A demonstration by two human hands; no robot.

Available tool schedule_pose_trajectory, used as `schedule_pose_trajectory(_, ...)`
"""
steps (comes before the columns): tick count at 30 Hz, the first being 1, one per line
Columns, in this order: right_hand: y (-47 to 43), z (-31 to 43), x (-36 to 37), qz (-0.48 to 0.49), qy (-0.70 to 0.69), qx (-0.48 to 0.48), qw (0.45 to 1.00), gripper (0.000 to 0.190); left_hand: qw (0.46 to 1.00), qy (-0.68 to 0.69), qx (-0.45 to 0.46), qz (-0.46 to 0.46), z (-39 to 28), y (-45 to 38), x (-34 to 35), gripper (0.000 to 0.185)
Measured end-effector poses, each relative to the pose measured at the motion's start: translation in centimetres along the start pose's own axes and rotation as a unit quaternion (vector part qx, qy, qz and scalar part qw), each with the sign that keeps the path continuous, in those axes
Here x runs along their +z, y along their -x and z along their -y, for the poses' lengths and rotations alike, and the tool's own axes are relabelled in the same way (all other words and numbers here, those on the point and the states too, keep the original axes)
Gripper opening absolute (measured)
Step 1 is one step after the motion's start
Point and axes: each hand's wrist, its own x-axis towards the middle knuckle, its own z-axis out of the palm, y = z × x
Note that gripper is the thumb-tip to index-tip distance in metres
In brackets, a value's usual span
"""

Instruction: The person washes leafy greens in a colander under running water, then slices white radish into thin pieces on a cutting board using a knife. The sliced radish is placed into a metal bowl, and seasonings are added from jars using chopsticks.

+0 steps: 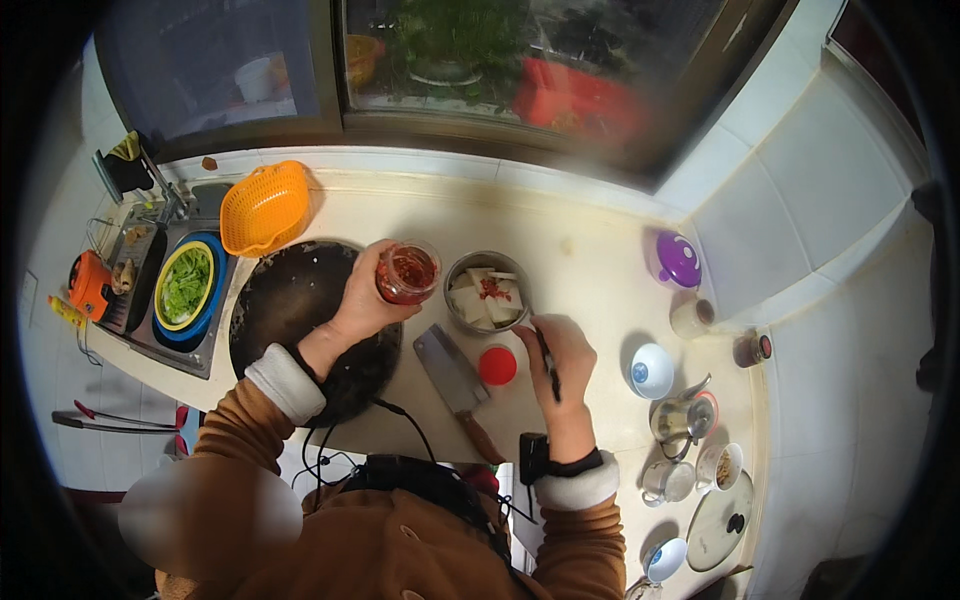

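Observation:
My left hand (361,296) grips an open glass jar (409,272) of chopped red chili, tilted so its mouth faces up toward me. To its right stands a round metal bowl (451,306) filled with pale, flat slices (474,301), with a small heap of red chili (495,289) on top. My right hand (566,356) is at the bowl's lower right rim, closed around a thin dark-handled utensil (551,364); its working end cannot be made out. Between my hands lie a red jar lid (497,365) and a cleaver (450,365) with a wooden handle.
A large black wok (300,300) sits under my left forearm. Left of it are an orange plastic basket (266,210) and a sink (202,360) holding a colander of chopped greens (185,283). Along the right stand a purple-lidded container (677,259), bowls, a metal teapot (671,418) and a glass lid (716,529).

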Motion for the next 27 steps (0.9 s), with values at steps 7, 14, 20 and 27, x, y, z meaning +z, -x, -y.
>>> schedule_pose_trajectory(7,4.1,-0.8,2.1,-0.027,0.097,-0.207,0.973,0.019,1.0,0.005,0.016,-0.002,-0.2,0.5,-1.0,0.084)
schedule_pose_trajectory(14,4.0,-5.1,-0.2,0.019,-0.049,0.126,0.991,0.02,0.996,0.086,-0.012,0.005,-1.0,1.6,-1.7,0.086)
schedule_pose_trajectory(20,6.0,-6.4,9.6,0.259,0.054,0.145,0.953,0.041,0.987,0.157,-0.028,0.036,-1.2,3.0,-1.7,0.094)
schedule_pose_trajectory(27,6.0,-5.9,5.3,0.254,-0.016,0.251,0.934,0.061,0.99,0.101,-0.004,0.1,-1.2,3.3,-0.7,0.093)
